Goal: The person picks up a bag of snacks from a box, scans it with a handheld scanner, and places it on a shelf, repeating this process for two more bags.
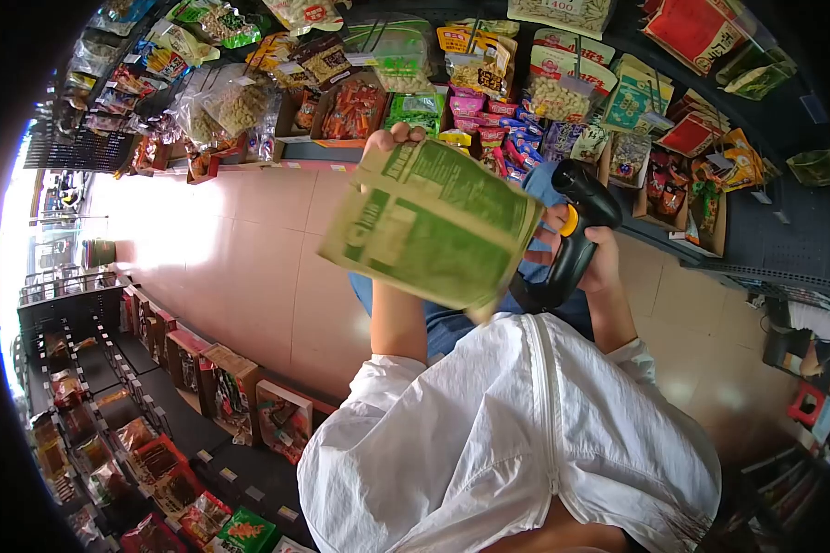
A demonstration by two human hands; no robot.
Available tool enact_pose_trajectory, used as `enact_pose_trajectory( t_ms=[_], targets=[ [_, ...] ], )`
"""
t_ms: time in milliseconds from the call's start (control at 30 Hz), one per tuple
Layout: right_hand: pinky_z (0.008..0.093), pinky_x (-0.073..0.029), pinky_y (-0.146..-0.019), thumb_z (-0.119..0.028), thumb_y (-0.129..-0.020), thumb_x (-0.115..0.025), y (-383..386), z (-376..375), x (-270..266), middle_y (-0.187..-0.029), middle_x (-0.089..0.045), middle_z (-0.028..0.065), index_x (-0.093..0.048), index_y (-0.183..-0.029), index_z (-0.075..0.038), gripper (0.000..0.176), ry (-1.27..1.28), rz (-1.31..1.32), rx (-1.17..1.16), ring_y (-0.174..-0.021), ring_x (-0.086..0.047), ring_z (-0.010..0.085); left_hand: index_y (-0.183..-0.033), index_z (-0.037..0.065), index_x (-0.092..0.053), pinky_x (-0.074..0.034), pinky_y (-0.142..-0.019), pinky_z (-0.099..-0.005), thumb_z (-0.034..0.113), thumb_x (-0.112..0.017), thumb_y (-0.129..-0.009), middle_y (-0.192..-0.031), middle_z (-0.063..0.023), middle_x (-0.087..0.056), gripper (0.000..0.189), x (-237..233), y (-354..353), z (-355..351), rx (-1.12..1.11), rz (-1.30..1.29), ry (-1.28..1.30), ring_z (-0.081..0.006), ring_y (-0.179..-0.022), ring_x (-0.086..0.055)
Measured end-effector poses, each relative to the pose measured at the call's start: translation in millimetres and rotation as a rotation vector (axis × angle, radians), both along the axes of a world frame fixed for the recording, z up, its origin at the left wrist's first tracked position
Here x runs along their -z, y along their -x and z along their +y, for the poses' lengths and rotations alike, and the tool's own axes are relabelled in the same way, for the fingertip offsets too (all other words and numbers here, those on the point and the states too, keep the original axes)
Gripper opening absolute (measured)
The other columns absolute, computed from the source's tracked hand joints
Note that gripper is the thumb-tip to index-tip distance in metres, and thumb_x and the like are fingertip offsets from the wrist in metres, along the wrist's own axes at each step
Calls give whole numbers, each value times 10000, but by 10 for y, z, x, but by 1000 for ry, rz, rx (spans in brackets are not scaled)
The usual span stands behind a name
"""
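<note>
My left hand grips the upper left edge of a green and tan snack packet, its printed panel facing up towards me. The packet is tilted and slightly blurred, and most of my left fingers are behind it. My right hand is closed around the handle of a black barcode scanner with a yellow trigger. The scanner's head points up and left, close to the packet's right edge. Fingers of the right hand show between the scanner and the packet.
A shelf ahead holds hanging nut bags and open boxes of small wrapped sweets. Another dark shelf with packaged snacks runs along the lower left. Tiled floor lies between them. A red stool-like object stands at far right.
</note>
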State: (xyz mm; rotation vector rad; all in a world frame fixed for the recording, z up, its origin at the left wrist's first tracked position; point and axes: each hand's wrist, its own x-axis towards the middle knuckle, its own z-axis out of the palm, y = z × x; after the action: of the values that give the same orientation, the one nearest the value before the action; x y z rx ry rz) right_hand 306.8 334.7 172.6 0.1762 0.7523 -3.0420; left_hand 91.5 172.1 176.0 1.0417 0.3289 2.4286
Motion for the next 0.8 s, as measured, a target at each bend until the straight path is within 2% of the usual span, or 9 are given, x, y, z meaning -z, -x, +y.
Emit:
enact_pose_trajectory(
  t_ms=[67, 167, 200, 233, 333, 367, 467, 500, 800],
  targets=[
    [507, -411, -819, -313, -688, -512, 30, -58, -165, -1227, -366, 157, -454, -1136, -29, 534, -8, 90, -75, -1094, -402, 316, -964, 82, -444, -385, -902, -384, 250, -595, -762, -1020, -64, -394, 302, 100, -21, 93, 221, -99, -211, -235, -1010, -399],
    [528, -405, -830, -279, -695, -507, 28, -119, -238, -1212, -387, 170, -412, -1166, -22, 544, 37, 185, -222, -1125, -375, 339, -968, 94, -439, -391, -896, -381, 277, -567, -787, -999, -76, -429, 287, 16, -240, 99, 205, -290, -200, -239, -1025, -411],
    [528, -405, -830, -279, -695, -507, 10, -145, -233, -1212, -387, 170, -412, -1166, -22, 544, 38, 184, -227, -1125, -375, 339, -966, 95, -441, -393, -895, -379, 273, -566, -788, -988, -81, -440, 281, -5, -321, 67, 205, -435, -144, -241, -1031, -415],
    [528, -408, -832, -258, -698, -504, -13, -175, -223, -1207, -388, 185, -382, -1183, -21, 553, 26, 166, -186, -1126, -371, 348, -988, 98, -436, -403, -887, -374, 262, -564, -787, -996, -92, -454, 288, -53, -431, 64, 15, -439, -4, -247, -1046, -423],
    [526, -412, -836, -224, -700, -499, -6, -198, -188, -1201, -392, 203, -335, -1208, -22, 570, 2, 143, -197, -1121, -372, 364, -1018, 102, -427, -411, -879, -386, 240, -563, -785, -1043, -99, -452, 303, -201, -659, 67, 19, -665, -50, -251, -1065, -425],
    [524, -413, -839, -210, -701, -497, 4, -198, -183, -1200, -394, 205, -317, -1216, -24, 576, -11, 143, -226, -1116, -376, 371, -1212, 150, -362, -355, -939, -403, 301, -438, -850, -1208, -94, -392, 399, -206, -732, -4, 90, -576, -7, -210, -1169, -341],
    [564, -393, -839, -247, -665, -536, 33, -279, -266, -1126, -454, 170, -327, -1213, -36, 623, -139, 47, -128, -1056, -440, 386, -1252, 162, -329, -369, -922, -417, 332, -420, -854, -1243, -103, -369, 442, -377, -804, 20, 140, -535, 35, -215, -1151, -367],
    [564, -393, -839, -247, -665, -536, 37, -283, -266, -1126, -454, 170, -327, -1213, -36, 623, -142, 49, -132, -1056, -440, 386, -1235, 118, -357, -396, -894, -405, 355, -417, -852, -1212, -113, -414, 454, -386, -814, -23, 111, -548, 109, -242, -1093, -433],
    [545, -341, -907, -254, -665, -520, 45, -179, -184, -1204, -411, 163, -315, -1234, -41, 641, -117, 49, 68, -1133, -373, 359, -1205, 47, -365, -409, -877, -376, 414, -444, -830, -1183, -137, -446, 530, -129, -556, -204, 51, -618, 451, -259, -1048, -473]
  ],
)
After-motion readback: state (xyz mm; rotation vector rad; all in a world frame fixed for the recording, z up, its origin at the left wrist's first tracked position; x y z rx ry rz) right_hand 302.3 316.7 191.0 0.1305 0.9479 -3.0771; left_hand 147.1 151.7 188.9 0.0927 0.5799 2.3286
